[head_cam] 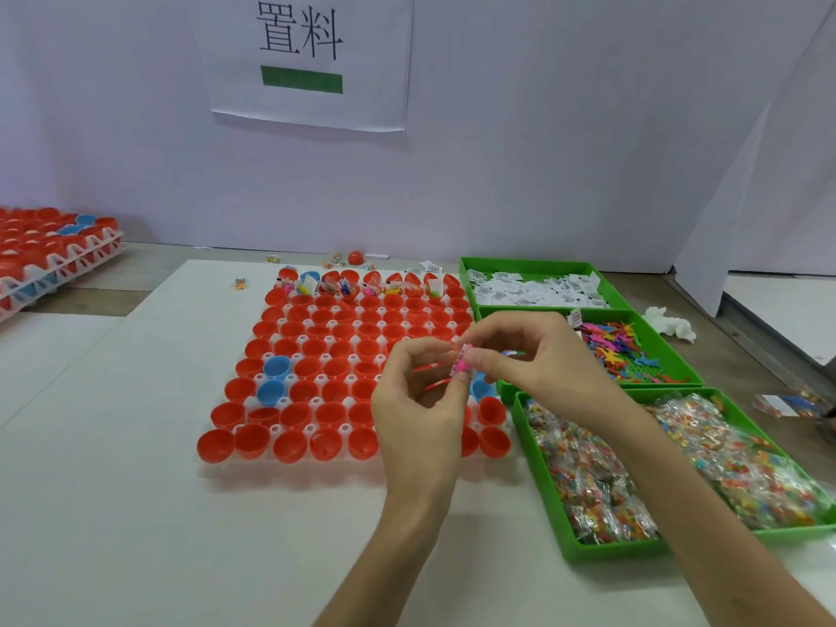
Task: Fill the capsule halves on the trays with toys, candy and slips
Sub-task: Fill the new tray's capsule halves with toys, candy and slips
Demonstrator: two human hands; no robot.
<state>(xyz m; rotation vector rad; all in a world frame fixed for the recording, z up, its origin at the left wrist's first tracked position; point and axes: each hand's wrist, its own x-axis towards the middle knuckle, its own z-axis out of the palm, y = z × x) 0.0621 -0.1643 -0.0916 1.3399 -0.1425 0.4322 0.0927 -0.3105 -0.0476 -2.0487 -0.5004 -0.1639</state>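
Capsule halves [307,368], mostly red with a few blue, sit open side up across a white tray [276,429] in the middle of the tabletop [135,513]. Only the far row [362,282] shows colourful bits and paper inside. The rows nearer the person look empty, so the filling seems to be at an early stage, with most of the tray left to do. A stack of further trays [54,251] stands well apart at the far left; whether those are finished I cannot tell.

To the right of the tray lie green bins: two near ones with candy packets [588,481], a middle one with small coloured toys [615,346], and a far one with white slips [534,289].

Both hands meet above the near right part of the tray. The left hand [416,400] has its fingers curled, thumb and forefinger pinching a small pink toy [462,358] with what looks like a white printed slip against it. The right hand [538,355] pinches the same bundle from the other side. The bundle hangs in the air above the halves and touches none of them; it probably goes into a half in the next empty row.
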